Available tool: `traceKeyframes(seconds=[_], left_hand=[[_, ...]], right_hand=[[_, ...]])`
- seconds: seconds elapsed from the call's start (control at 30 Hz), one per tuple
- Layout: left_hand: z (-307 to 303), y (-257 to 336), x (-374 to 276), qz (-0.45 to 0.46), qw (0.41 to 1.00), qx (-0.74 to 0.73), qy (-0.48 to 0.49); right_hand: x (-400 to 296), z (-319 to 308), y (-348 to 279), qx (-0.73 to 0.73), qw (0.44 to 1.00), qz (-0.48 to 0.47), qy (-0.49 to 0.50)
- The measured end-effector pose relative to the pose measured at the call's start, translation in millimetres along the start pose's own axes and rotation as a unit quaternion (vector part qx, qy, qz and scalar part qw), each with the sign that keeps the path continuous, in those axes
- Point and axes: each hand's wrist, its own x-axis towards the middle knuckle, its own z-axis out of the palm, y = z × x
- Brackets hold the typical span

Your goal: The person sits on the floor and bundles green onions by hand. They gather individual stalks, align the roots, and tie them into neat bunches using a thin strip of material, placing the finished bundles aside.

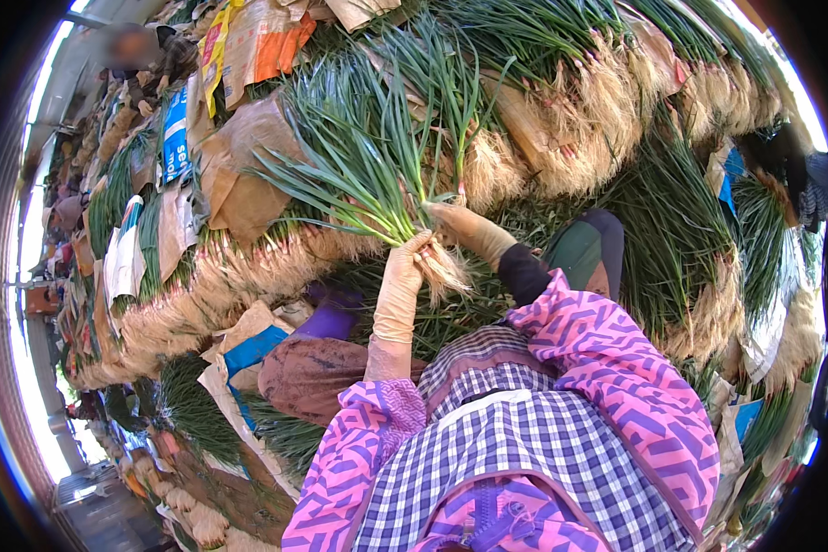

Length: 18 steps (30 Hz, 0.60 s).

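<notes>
My left hand [406,265], in a pale glove, is closed around the lower stems of a bunch of green onions [372,186], just above their stringy roots. The leaves fan out up and to the left, and the roots hang to the lower right. My right hand [466,224], also gloved, is close on the right side of the bunch, its fingertips near a few stems; whether it grips any cannot be told. Behind both hands lies a long row of green onions with pale roots [493,169].
Brown paper sheets [252,162] and a blue printed bag [176,134] lie on the rows. More onion bundles [690,255] lie at the right. Loose green leaves [455,310] cover the ground by my legs. Another person [169,55] is at the upper left.
</notes>
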Motion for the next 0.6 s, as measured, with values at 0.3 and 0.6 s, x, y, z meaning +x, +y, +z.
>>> traceKeyframes(seconds=[0.3,0.6], left_hand=[[-7,-20,7,0.091,0.991,0.018,0.096],[-8,-19,5,0.095,0.995,0.035,0.020]], right_hand=[[34,36,27,-0.233,0.924,0.018,0.304],[50,12,60,-0.138,0.931,0.065,0.331]])
